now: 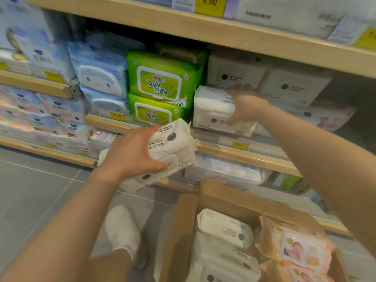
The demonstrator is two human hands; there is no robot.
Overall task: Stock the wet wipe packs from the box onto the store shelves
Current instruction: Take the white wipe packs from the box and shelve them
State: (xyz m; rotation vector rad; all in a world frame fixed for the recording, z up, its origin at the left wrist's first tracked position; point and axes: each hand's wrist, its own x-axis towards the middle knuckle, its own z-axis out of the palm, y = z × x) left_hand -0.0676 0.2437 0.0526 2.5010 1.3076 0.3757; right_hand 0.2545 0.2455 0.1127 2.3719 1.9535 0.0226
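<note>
Right grip [245, 107] clutched a white wet wipe pack [215, 110] at the shelf [234, 151] beside the green packs [162, 82]; left grip [132, 153] grasped white packs [173, 147] above the box [230, 198]

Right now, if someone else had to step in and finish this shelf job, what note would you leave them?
Left hand: grips a white pack in front of the shelf, not yet placed.
Right hand: holds another white pack on the shelf, beside the green packs.
Box: open on the floor, with white packs and pink packs inside.
Done: grey-white packs already stand behind the right hand.
Left: seat both held packs, then empty the box.
</note>
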